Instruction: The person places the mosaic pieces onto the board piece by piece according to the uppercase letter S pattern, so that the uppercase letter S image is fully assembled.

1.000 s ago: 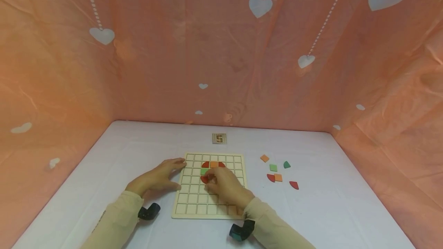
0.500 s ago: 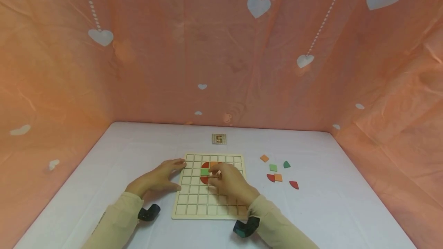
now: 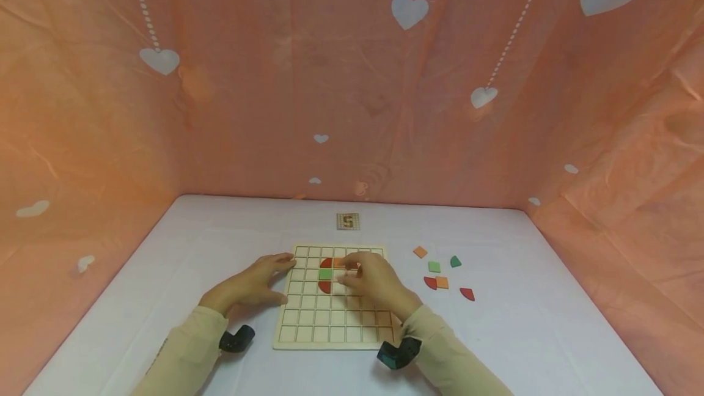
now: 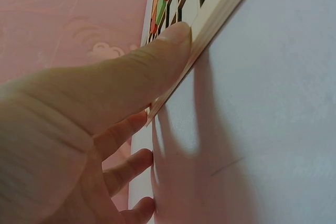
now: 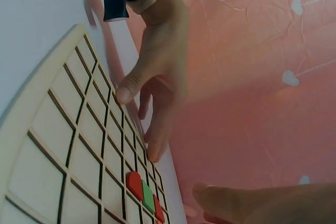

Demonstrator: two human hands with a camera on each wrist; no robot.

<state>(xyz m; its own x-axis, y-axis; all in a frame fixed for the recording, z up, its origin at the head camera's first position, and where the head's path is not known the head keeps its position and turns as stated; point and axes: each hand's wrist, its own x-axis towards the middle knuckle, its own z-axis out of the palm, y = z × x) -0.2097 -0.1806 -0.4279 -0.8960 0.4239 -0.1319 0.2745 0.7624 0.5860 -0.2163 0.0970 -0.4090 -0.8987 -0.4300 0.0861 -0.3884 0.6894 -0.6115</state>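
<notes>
A wooden grid board (image 3: pixel 283 336) lies on the white table. In its upper middle sit a red quarter-circle tile (image 3: pixel 327 263), an orange square tile (image 3: pixel 338 263), a light green square tile (image 3: pixel 326 274) and a lower red quarter-circle tile (image 3: pixel 325 288). My left hand (image 3: pixel 250 283) rests at the board's left edge, fingers spread; its thumb (image 4: pixel 176 38) touches the rim in the left wrist view. Over the board hovers my right hand (image 3: pixel 376 280), thumb and forefinger apart, with no tile visible between them. It partly covers another red tile (image 3: pixel 354 265).
Right of the board lie several loose tiles, among them an orange square (image 3: pixel 420 252), a green square (image 3: pixel 434 266), a dark green quarter-circle (image 3: pixel 455 261) and a red quarter-circle (image 3: pixel 467 294). Behind the board is a small patterned card (image 3: pixel 348 221). A pink curtain (image 3: pixel 247 109) surrounds the table.
My right hand has drawn back to the right and slightly up from the green and lower red tiles, uncovering them. The left hand has stayed at the board's edge.
</notes>
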